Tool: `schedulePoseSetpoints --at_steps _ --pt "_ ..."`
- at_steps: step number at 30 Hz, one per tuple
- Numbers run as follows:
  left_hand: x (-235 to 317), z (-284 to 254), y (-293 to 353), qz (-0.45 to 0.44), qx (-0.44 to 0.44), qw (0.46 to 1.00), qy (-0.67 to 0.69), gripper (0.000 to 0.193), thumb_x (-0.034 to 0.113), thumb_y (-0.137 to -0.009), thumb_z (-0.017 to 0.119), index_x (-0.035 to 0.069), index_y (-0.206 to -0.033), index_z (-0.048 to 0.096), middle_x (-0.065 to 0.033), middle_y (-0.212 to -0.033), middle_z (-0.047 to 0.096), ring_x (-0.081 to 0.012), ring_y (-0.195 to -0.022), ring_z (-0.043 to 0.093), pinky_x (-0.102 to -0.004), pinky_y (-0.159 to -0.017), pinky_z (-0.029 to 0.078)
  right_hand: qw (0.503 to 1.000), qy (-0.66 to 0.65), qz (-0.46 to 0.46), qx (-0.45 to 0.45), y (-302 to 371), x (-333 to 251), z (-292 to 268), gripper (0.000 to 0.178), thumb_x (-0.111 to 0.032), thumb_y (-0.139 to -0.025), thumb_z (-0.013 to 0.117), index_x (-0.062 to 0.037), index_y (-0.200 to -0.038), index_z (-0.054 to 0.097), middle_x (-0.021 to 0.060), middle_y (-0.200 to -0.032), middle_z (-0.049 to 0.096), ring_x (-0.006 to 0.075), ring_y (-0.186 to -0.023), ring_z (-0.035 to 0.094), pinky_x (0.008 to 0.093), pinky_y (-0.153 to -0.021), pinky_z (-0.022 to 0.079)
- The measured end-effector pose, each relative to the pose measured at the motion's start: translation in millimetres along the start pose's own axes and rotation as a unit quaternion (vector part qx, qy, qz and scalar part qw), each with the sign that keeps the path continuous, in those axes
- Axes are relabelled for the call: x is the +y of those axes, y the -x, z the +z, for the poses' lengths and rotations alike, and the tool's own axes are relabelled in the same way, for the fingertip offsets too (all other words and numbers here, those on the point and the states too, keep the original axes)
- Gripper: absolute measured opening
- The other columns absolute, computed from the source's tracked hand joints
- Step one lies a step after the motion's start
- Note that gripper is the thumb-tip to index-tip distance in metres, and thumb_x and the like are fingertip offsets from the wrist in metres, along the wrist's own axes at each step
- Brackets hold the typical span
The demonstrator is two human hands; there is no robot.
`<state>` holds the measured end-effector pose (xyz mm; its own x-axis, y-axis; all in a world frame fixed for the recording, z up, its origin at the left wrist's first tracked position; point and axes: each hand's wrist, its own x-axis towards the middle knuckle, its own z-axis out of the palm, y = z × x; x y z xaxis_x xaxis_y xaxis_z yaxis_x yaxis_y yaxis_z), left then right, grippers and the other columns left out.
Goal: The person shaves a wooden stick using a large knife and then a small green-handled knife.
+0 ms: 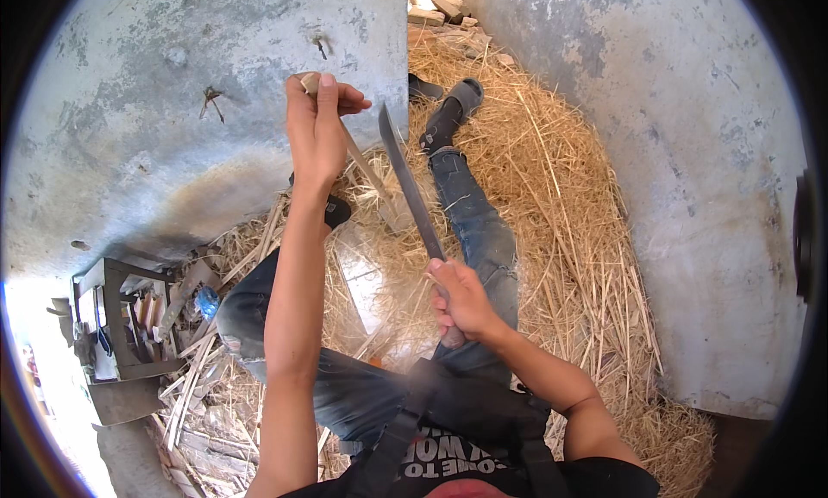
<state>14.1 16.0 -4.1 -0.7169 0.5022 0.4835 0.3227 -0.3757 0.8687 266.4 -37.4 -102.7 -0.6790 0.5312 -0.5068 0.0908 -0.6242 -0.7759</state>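
Observation:
My right hand (pixel 464 300) is closed round the handle of a machete (pixel 411 185). Its long dark blade slants up and to the left, its curved tip near my left hand. The left hand (pixel 321 123) is raised in front of the wall, thumb up, gripping the top of a pale wooden strip (pixel 366 168). That strip slants down and right from the hand toward the shavings between my legs. Blade and strip look apart.
My legs (pixel 470 205) are spread over straw-like shavings (pixel 561 231). Worn grey walls stand at left (pixel 190 84) and right (pixel 716 196). A dark wooden frame (pixel 125 321) and a crumpled blue wrapper (pixel 206 302) lie at left. Wood pieces (pixel 444 11) are piled at the far end.

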Motion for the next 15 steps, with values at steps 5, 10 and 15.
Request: schedulePoseSetpoints --at_steps 5,10,15 --pt "-23.2 -8.1 -19.7 -0.094 -0.056 0.977 0.182 0.056 0.05 -0.106 0.032 0.008 -0.071 0.046 0.0056 -0.059 0.02 -0.0083 -0.051 0.021 -0.0275 -0.05 0.018 0.999 0.025 0.036 0.014 -12.0 30.6 0.9 0.031 -0.041 -0.104 0.051 -0.0098 -0.102 0.049 -0.0019 -0.06 0.043 0.0067 -0.039 0.042 0.0273 -0.035 0.042" --pt "-19.6 -5.0 -25.8 -0.151 -0.083 0.961 0.214 0.062 0.057 -0.103 0.029 0.011 -0.062 0.036 0.0054 -0.056 0.023 -0.009 -0.047 0.017 -0.0286 -0.046 0.014 0.997 0.07 0.027 0.001 -15.7 24.0 -15.5 0.037 -0.046 -0.105 0.046 -0.0097 -0.101 0.049 -0.0015 -0.059 0.043 0.0076 -0.039 0.041 0.0268 -0.035 0.04" --pt "-24.7 6.3 -22.5 -0.11 -0.046 0.985 0.123 0.068 0.065 -0.102 0.026 0.011 -0.061 0.032 0.0047 -0.054 0.023 -0.0085 -0.046 0.018 -0.0267 -0.045 0.016 0.988 0.004 -0.154 0.029 -6.1 -59.5 7.5 0.048 -0.053 -0.106 0.035 -0.0073 -0.105 0.049 -0.0005 -0.058 0.044 0.0077 -0.04 0.042 0.0254 -0.035 0.037"
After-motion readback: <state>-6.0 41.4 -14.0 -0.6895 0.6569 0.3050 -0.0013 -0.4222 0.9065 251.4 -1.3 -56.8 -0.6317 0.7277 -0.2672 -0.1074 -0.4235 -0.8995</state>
